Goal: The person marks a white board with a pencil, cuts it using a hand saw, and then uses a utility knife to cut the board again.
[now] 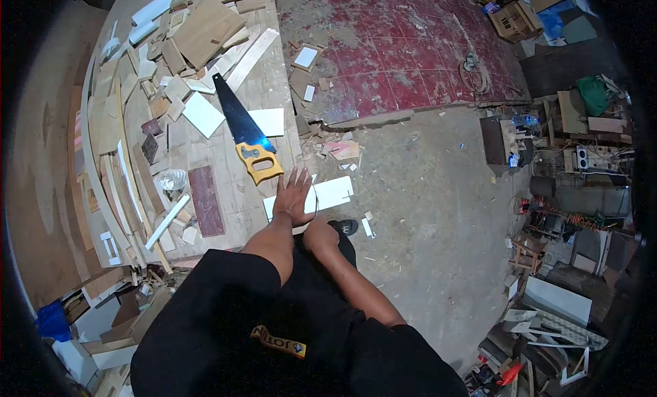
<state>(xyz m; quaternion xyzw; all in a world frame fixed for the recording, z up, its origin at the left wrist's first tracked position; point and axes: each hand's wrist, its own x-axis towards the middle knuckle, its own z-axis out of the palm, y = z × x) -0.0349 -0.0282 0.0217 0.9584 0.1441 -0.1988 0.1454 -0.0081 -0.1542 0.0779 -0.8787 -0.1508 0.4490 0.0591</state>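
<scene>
My left hand (293, 198) lies flat with fingers spread on a white board (334, 194), pressing it against the workbench (236, 222). The board sticks out past the bench's right edge and has small notches at its far end. Close beside it, my right hand (320, 234) is closed in a fist below the board's near edge. A thin dark curved line (317, 200) crosses the board just above that fist; what the fist holds is hidden. A handsaw (248, 126) with a yellow handle lies on the bench just beyond my left fingertips.
Wood offcuts (205, 34) pile up at the bench's far end. A reddish-brown strip (206, 200) and a clear plastic cup (171, 180) lie to the left. Scraps litter the concrete floor (424, 191) at right, with a shoe (348, 227) below the board.
</scene>
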